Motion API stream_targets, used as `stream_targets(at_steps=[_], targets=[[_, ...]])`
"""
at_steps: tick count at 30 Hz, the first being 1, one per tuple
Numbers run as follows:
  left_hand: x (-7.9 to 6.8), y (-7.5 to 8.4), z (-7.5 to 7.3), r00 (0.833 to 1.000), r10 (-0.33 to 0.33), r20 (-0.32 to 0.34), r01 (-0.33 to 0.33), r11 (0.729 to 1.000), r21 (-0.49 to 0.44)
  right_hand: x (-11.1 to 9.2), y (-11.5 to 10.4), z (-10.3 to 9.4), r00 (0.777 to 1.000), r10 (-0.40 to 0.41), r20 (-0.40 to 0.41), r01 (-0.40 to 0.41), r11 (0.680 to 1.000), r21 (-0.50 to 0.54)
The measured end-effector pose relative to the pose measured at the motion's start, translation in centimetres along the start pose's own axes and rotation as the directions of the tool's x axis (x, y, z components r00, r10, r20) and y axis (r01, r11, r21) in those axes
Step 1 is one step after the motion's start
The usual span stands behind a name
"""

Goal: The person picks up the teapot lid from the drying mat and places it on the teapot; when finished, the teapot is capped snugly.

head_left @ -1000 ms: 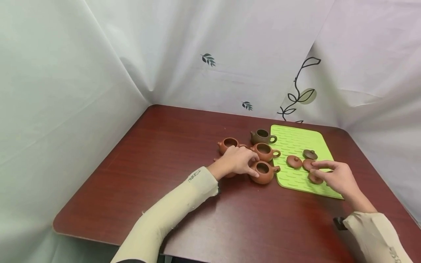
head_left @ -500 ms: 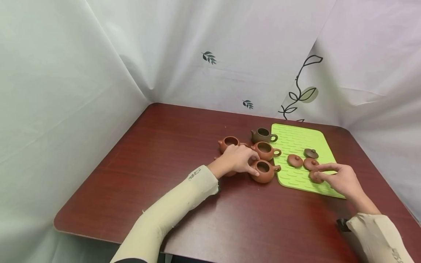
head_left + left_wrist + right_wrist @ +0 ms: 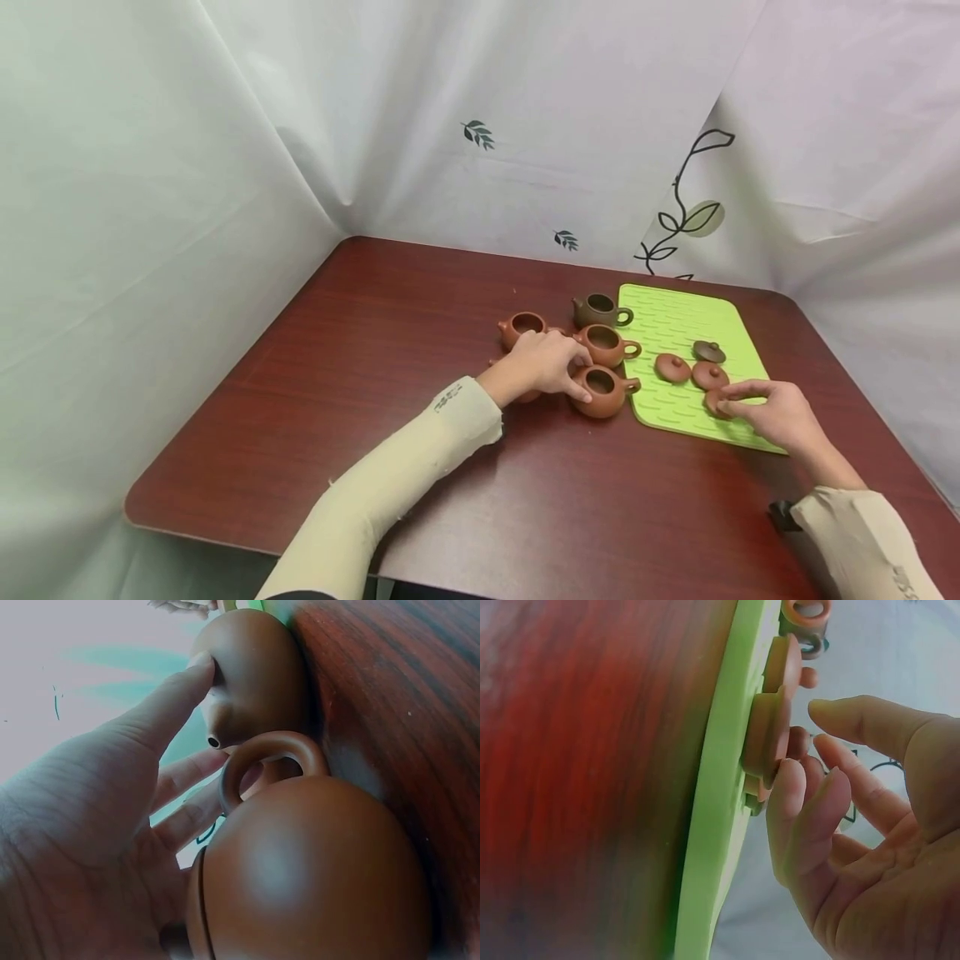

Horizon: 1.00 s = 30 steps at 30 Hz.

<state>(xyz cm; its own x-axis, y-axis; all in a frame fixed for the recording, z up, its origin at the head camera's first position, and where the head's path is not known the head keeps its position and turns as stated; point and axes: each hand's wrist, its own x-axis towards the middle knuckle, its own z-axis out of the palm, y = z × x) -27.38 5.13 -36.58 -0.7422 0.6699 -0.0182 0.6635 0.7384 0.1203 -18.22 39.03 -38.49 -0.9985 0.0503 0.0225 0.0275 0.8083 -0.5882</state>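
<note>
My left hand (image 3: 543, 362) holds a small reddish-brown clay teapot (image 3: 602, 402) on its spout side, thumb at the rim and fingers behind; the teapot stands lidless on the table. Another teapot (image 3: 315, 877) is right under the palm in the left wrist view, mostly hidden by my arm in the head view. My right hand (image 3: 780, 410) is over the nearest brown lid (image 3: 769, 735) on the green mat (image 3: 667, 412). Thumb and forefinger stand apart near its knob (image 3: 799, 742), and another fingertip is at the lid's edge.
Two more brown teapots (image 3: 523, 327) (image 3: 603, 343) and a dark one (image 3: 597, 311) stand lidless around the left hand. Two brown lids (image 3: 672, 367) (image 3: 710, 375) and a dark lid (image 3: 708, 351) lie on the mat. White cloth (image 3: 420, 125) walls the table (image 3: 390, 317).
My right hand has shifted slightly toward me, from the middle brown lid to the nearest one. The left hand stays at the teapot.
</note>
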Motion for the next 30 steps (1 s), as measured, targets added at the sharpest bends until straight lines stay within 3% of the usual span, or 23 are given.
stream_targets(at_steps=[14, 30], targets=[[0.08, -0.06, 0.27, 1.0, 0.009, -0.01, -0.009, 1.0, -0.013, 0.14, 0.05, -0.04, 0.998, 0.039, 0.039, -0.04, 0.999, 0.004], [-0.08, -0.09, 0.29, 0.999, 0.015, -0.044, -0.017, 0.999, -0.039, 0.32, 0.31, 0.08, 0.999, 0.035, 0.023, -0.035, 0.999, -0.029]])
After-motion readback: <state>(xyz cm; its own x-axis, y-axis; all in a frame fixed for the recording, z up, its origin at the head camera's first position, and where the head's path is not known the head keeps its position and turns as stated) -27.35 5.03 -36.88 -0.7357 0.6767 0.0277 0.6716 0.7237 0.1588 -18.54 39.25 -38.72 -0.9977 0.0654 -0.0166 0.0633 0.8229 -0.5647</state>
